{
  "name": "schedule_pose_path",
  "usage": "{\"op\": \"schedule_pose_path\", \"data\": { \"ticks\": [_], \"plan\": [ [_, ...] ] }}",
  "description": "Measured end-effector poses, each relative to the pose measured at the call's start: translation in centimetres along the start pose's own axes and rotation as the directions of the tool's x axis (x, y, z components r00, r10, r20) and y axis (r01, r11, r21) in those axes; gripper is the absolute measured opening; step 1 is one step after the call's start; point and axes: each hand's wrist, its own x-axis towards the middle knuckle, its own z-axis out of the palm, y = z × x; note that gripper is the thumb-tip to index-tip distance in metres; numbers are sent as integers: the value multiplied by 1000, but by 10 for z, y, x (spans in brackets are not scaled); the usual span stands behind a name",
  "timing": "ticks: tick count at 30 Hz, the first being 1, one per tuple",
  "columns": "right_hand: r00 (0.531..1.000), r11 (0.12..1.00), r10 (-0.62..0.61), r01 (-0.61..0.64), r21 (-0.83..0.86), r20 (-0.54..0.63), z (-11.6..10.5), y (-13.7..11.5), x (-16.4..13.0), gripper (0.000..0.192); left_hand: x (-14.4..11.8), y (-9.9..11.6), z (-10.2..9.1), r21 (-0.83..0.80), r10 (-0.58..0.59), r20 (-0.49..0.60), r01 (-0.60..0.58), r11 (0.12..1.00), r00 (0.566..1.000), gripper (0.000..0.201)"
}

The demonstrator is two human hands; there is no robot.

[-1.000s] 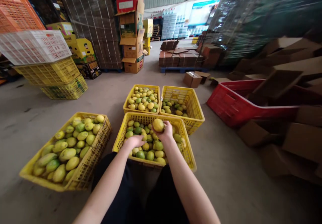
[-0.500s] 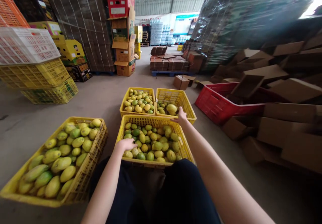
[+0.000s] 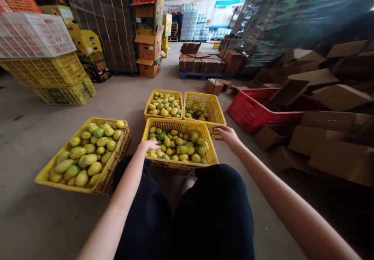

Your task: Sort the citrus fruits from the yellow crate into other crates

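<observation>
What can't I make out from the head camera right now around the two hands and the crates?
- Left hand: fingertips curl down into the near crate, so whether they grip a mango is hidden.
- Far right crate: its mesh wall hides how full it is.
- Red crate: contents covered by cardboard boxes.
- Right hand: open, palm side turned away.

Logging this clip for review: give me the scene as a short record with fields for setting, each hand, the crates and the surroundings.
setting: warehouse floor, person seated
left hand: resting on the mangoes in the near crate, grip unclear
right hand: empty, fingers spread, over the near crate's right far corner
left crate: full of larger mangoes
far crates: far left crate full, far right crate partly filled
surroundings: red crate, cardboard boxes, stacked crates
</observation>
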Motion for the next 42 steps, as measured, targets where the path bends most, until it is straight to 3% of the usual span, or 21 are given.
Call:
{"op": "schedule_pose_path", "data": {
  "ticks": [5,11,15,19,24,30,33,37,40,42],
  "plan": [
    [1000,1000,8,-8,29,10,-24,-26,-49,8,-19,-28,8,12,-43,-15,43,999,999,53],
    [993,996,-85,86,-4,87,-9,-41,-94,12,-46,-67,18,30,-90,-24,90,995,996,51],
    [982,990,-130,137,-38,136,2,-41,-102,10,-57,-75,23,44,-118,-30,119,992,993,53],
    [977,990,-109,124,-71,181,9,-35,-98,7,-64,-66,23,42,-134,-50,137,990,990,52],
    [970,997,-57,67,-37,238,27,-19,-91,7,-86,-39,17,31,-158,-60,160,987,986,56],
    [960,999,25,-18,-27,279,59,-3,-91,9,-112,4,17,15,-44,-51,44,999,998,59],
    [955,1000,25,-19,-22,294,70,0,-81,9,-109,9,11,14,-15,-17,15,1000,1000,56],
    [955,1000,12,-5,-26,296,78,-2,-50,8,-86,-5,-13,-10,12,-46,-12,1000,999,50],
    [963,1000,-18,23,-17,268,79,2,-24,9,-52,-13,-27,-20,36,-138,-40,999,990,44],
    [966,1000,-21,25,-10,256,77,14,-11,9,-19,-6,-26,-8,67,-167,-69,998,984,40]
  ]
}}
